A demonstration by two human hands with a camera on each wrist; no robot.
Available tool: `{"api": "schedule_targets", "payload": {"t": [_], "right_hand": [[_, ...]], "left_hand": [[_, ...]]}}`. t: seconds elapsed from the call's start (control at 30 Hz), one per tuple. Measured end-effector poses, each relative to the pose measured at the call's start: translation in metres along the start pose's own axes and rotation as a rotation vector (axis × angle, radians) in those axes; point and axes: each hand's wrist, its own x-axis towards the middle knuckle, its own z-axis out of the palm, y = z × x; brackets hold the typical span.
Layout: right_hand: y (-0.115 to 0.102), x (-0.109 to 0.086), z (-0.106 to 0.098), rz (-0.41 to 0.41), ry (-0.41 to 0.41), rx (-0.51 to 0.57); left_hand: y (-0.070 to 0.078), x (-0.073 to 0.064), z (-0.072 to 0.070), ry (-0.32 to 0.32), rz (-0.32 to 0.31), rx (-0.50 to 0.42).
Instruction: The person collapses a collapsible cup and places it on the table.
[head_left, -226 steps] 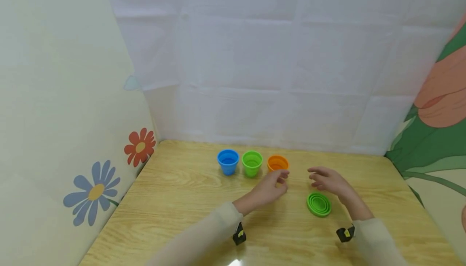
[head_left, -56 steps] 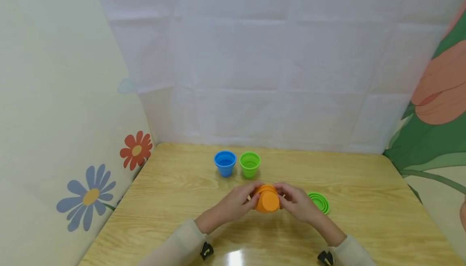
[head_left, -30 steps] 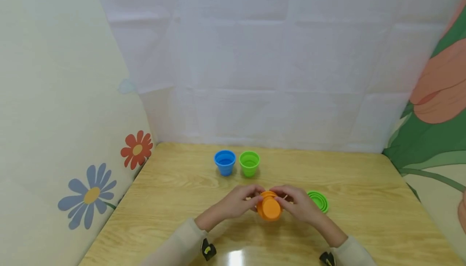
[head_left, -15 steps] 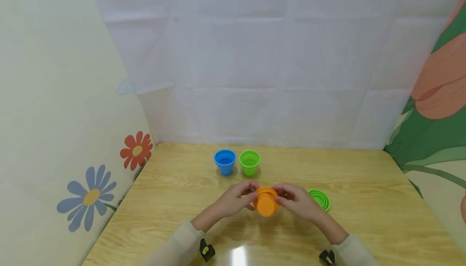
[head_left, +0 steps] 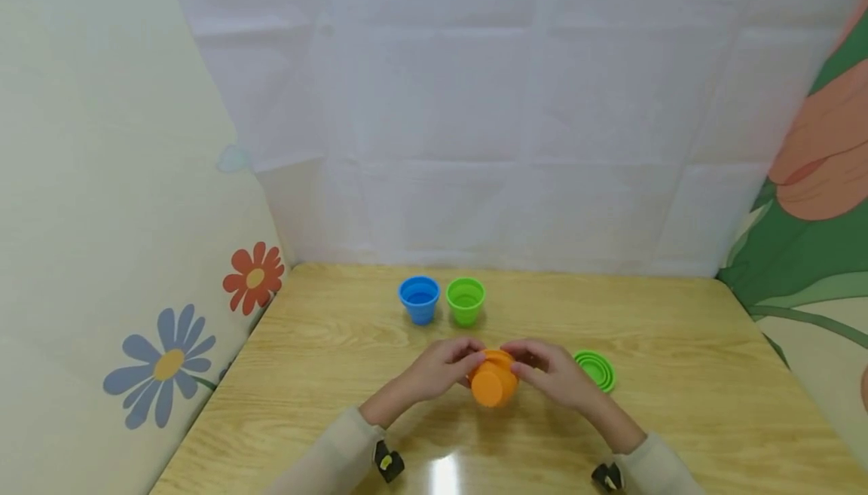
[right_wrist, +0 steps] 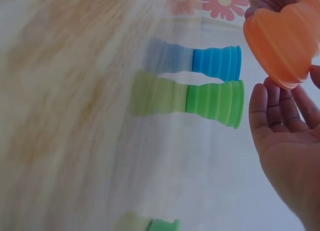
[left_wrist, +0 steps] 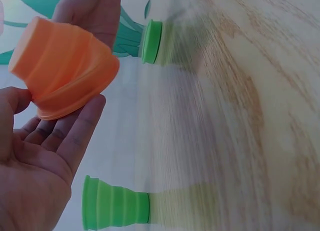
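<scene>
The orange cup (head_left: 498, 383) is one plain hue with ringed bands, as are the blue cup (head_left: 420, 304) and the lime-green cup (head_left: 466, 304); the flat disc (head_left: 595, 371) is green in concentric rings. The tabletop (head_left: 678, 344) is yellow-tan with wood grain, the cloth (head_left: 508, 118) white, the sleeves (head_left: 339, 450) cream. The pale left wall (head_left: 102, 141) bears a red flower (head_left: 255, 278) and a grey-blue flower (head_left: 167, 365), both yellow-centred; opposite, a coral bloom (head_left: 823, 156) tops green leaves (head_left: 814, 254)

Flowered walls (head_left: 115, 141), a white sheet (head_left: 475, 118) and a wood-grain table (head_left: 332, 322) mark an indoor room, kind unclear
</scene>
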Motion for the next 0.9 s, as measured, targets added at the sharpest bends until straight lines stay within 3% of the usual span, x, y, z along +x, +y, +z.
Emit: {"api": "schedule_targets", "payload": {"t": [0.13,0.27,0.5,0.73,0.9], "right_hand": [[-0.003,-0.001,-0.001,0.033,-0.008,0.099],[-0.016,-0.001,-0.002,0.012,-0.027,0.123],[-0.036,-0.001,-0.002,0.017,-0.052,0.096],[-0.027,-0.001,-0.001,0.045,-0.067,0.143],[-0.013,0.000,-0.002,0.087,-0.073,0.121]], "left_hand": [[0.003,-0.001,0.000,0.039,0.011,-0.017],[0.010,-0.003,0.001,0.069,0.017,0.019],[0.036,-0.012,0.001,0.038,0.013,0.088],[0.000,-0.001,0.002,0.039,0.016,0.086],[0.000,-0.003,0.001,0.048,-0.004,0.070]]}}
